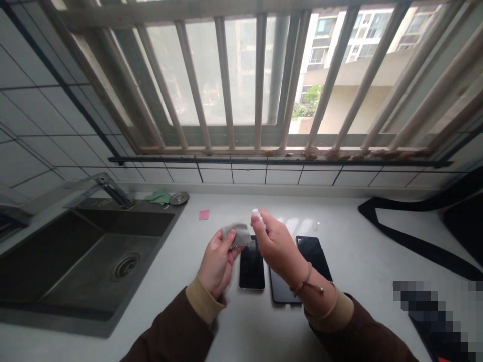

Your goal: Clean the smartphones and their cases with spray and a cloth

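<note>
My left hand (218, 261) pinches a small grey cloth (236, 234) above the white counter (234, 322). My right hand (277, 244) is closed round a small white bottle (257, 214), its top pointing toward the cloth. Both hands hover over three dark phones lying flat: one (252, 267) below the cloth, one (279, 291) partly hidden under my right wrist, one (314, 256) to the right. A cord bracelet sits on my right wrist.
A dark sink (94, 261) with a drain and a folded tap (113, 191) fills the left. A pink note (204, 214), a green rag (160, 197) and a metal strainer (179, 197) lie near the wall. A black strap (411, 241) crosses the right side. A barred window is behind.
</note>
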The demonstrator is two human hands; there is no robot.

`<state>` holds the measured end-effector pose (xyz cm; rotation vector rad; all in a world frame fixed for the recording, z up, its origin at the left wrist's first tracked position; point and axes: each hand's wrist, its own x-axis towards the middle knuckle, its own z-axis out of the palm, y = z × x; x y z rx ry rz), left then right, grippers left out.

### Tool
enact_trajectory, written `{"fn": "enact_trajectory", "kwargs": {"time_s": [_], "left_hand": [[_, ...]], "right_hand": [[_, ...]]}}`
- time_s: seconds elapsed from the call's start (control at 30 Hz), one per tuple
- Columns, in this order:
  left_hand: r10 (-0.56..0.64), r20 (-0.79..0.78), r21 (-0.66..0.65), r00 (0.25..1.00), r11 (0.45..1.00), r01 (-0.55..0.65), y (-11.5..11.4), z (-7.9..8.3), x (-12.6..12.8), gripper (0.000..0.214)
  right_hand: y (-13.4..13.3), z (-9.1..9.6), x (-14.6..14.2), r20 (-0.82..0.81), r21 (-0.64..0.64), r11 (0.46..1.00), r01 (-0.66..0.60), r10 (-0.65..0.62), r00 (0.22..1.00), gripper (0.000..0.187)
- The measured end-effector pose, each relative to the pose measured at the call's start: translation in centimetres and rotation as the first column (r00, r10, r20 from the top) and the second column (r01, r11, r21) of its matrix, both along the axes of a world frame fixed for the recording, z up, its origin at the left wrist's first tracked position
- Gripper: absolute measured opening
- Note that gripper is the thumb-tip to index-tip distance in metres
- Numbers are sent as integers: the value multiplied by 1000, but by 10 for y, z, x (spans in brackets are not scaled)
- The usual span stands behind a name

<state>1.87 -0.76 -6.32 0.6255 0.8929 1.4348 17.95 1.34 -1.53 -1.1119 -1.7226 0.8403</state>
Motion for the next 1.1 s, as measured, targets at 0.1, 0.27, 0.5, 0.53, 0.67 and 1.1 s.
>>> {"fn": "enact_trajectory", "kwargs": {"time_s": [0.1,0.27,0.5,0.53,0.67,1.1], "left_hand": [[15,0,45,1000,999,-15,-1,3,2,30],[-11,48,29,999,1000,9,-3,0,3,23],[50,52,-35,997,998,-48,-3,-9,3,17],[42,50,-26,998,999,-41,-3,-9,3,18],[-32,79,13,996,999,31,-6,-5,8,26],[-133,161,17,978,991,132,-10,2,10,32]], "right_hand": [[0,-5,-1,257,107,994,14,-41,966,41],[-2,-14,-5,525,72,997,27,-61,849,44],[-5,-19,-11,663,103,991,79,-128,738,60],[-5,-19,-11,661,112,990,87,-140,737,61],[-4,-20,-12,630,107,988,113,-155,761,65],[9,-29,-7,357,-171,978,116,-48,933,66]]}}
